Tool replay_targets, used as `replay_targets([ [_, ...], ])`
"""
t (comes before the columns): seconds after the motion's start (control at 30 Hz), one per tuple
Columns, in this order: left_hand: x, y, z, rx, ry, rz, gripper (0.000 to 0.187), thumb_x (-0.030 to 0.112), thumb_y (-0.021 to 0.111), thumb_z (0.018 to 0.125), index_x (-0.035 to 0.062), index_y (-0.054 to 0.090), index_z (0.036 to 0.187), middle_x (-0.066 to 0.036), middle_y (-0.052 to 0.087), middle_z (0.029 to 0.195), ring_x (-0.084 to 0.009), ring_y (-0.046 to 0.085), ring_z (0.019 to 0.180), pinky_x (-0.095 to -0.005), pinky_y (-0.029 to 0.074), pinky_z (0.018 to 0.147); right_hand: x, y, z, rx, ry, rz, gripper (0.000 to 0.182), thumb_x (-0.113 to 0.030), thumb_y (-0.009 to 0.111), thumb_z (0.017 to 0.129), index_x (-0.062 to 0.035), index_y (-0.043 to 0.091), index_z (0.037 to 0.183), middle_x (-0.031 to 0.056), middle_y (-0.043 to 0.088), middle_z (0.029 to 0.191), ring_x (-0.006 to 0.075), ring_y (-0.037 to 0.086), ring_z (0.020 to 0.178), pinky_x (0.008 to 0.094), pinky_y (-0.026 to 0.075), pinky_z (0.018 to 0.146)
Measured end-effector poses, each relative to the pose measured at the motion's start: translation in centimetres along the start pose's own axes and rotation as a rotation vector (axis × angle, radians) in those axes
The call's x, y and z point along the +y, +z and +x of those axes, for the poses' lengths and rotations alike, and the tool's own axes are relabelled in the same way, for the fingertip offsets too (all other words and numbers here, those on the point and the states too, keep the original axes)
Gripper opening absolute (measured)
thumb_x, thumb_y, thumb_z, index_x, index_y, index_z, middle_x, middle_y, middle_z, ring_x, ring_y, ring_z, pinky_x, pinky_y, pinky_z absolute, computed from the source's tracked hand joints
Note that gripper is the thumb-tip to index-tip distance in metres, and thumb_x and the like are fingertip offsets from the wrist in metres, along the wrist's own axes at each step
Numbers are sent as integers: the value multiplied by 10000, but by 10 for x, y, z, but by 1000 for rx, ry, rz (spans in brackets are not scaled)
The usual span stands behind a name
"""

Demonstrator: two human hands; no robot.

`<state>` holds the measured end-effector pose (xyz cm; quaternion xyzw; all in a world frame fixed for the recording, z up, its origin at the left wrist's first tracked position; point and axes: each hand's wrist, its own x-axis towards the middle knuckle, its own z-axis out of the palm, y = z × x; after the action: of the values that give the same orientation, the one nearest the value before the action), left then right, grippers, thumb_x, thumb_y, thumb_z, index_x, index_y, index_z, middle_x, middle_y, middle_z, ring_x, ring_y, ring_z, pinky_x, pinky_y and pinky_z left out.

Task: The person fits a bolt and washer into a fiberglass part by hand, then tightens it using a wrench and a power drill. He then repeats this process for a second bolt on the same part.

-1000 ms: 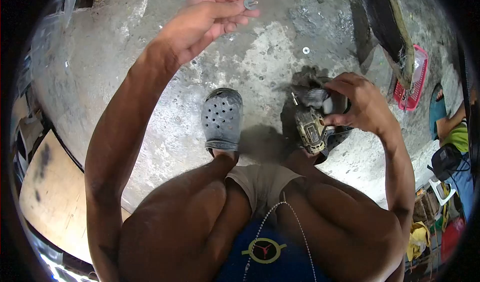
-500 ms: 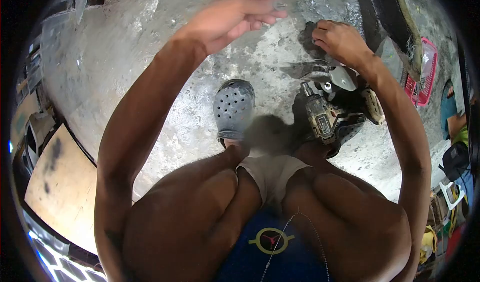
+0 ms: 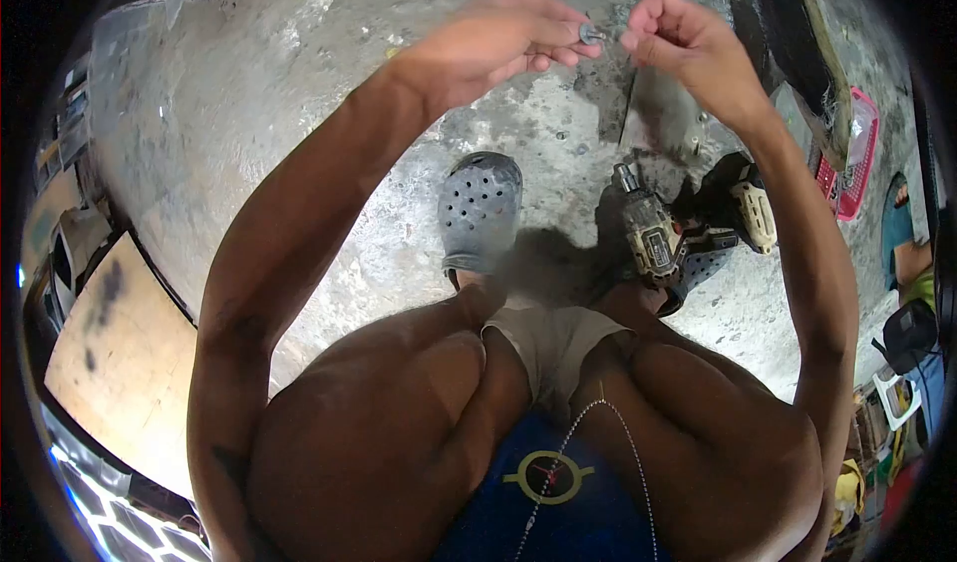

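My left hand (image 3: 508,38) is raised above the floor, its thumb and fingers closed on a small metal bolt (image 3: 590,34) that looks like it has a washer. Just right of the bolt is my right hand (image 3: 698,53), with thumb and forefinger pinched together; anything between those fingertips is too small to make out. A gap separates the two hands. Beneath my right hand lies a flat grey metal plate (image 3: 663,113). A cordless drill (image 3: 653,233) rests on its side by my right foot, its battery end (image 3: 755,218) pointing right.
My grey clog (image 3: 480,208) stands on the stained concrete floor (image 3: 329,163). A pink basket (image 3: 857,163) is at the right, near a dark beam (image 3: 778,23). Part of another person's arm (image 3: 909,263) shows at the far right edge. A wooden board (image 3: 125,353) lies at left.
My right hand has risen from the floor and turned towards my left hand. The left hand with the bolt has shifted right. The metal plate under the right hand now lies differently.
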<state>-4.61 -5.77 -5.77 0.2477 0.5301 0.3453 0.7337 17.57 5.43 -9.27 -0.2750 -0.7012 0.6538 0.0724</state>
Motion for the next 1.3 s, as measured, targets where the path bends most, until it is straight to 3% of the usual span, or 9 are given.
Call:
replay_targets([
  [0.07, 2, 2, 1, -4, 0, -16, 300, 110, 558, 963, -44, 524, 1218, -109, 625, 1079, -141, 620, 1025, -237, 506, 872, -36, 4, -3, 50, -12, 127, 123, -115, 650, 933, -33, 608, 1013, -25, 608, 853, 74, 574, 784, 233, 471, 723],
  [0.23, -2, 3, 5, 38, 31, -71, 332, 78, 602, 898, -89, 543, 1179, -152, 670, 1049, -131, 606, 898, -233, 477, 782, -46, 11, -2, 14, -30, 115, 174, -135, 671, 922, -25, 634, 1053, -10, 636, 883, 71, 586, 799, 231, 482, 741],
  [0.87, -8, -6, 3, -38, 87, -113, 330, 83, 597, 921, -69, 514, 1202, -160, 652, 1081, -141, 599, 900, -243, 478, 782, -50, 29, -9, 191, -13, 138, 183, -132, 650, 938, -17, 664, 1080, 12, 673, 906, 78, 617, 810, 225, 494, 752],
  [0.93, -3, -4, 0, -6, -60, -226, 156, 36, 523, 962, -35, 550, 1099, -120, 636, 991, -150, 604, 826, -248, 508, 732, -50, 32, -9, 183, 13, 127, 183, -138, 652, 939, -20, 667, 1077, 8, 673, 908, 77, 617, 813, 225, 494, 749],
  [1.03, -10, -14, 2, -20, -21, -330, 149, 31, 525, 959, -31, 563, 1088, -125, 644, 996, -149, 602, 820, -248, 509, 731, -38, 40, -9, 252, -37, 111, 212, -165, 682, 916, -38, 677, 1085, 9, 680, 895, 84, 617, 809, 229, 495, 739],
  [1.1, -10, -20, -1, 27, -27, -352, 137, 41, 535, 956, -30, 576, 1067, -120, 651, 969, -140, 601, 802, -240, 504, 715, -24, 46, -11, 349, -260, -429, 114, -161, 675, 870, -73, 648, 938, 88, 647, 868, 215, 626, 709, 324, 497, 647],
  [1.17, -8, -25, -3, 73, -26, -369, 129, 51, 545, 954, -30, 589, 1045, -115, 658, 942, -131, 600, 785, -231, 499, 699, 9, 61, -19, 94, -253, -776, 136, -160, 646, 853, -51, 660, 933, 124, 659, 914, 256, 666, 776, 360, 529, 685],
  [1.23, -14, -29, -2, 87, 67, -224, 247, 93, 509, 985, -44, 530, 1190, -138, 633, 1136, -97, 596, 889, -215, 507, 816, 38, 86, -28, -183, -239, -936, 204, -135, 634, 848, -72, 680, 1037, 94, 663, 1008, 283, 668, 852, 385, 551, 741],
  [1.3, -10, -24, -3, 60, 53, -193, 255, 93, 504, 989, -48, 522, 1201, -157, 629, 1159, -96, 596, 886, -212, 507, 812, 39, 104, -30, -235, -238, -1006, 184, -122, 616, 831, -70, 668, 1000, 91, 653, 990, 280, 671, 861, 392, 551, 744],
])
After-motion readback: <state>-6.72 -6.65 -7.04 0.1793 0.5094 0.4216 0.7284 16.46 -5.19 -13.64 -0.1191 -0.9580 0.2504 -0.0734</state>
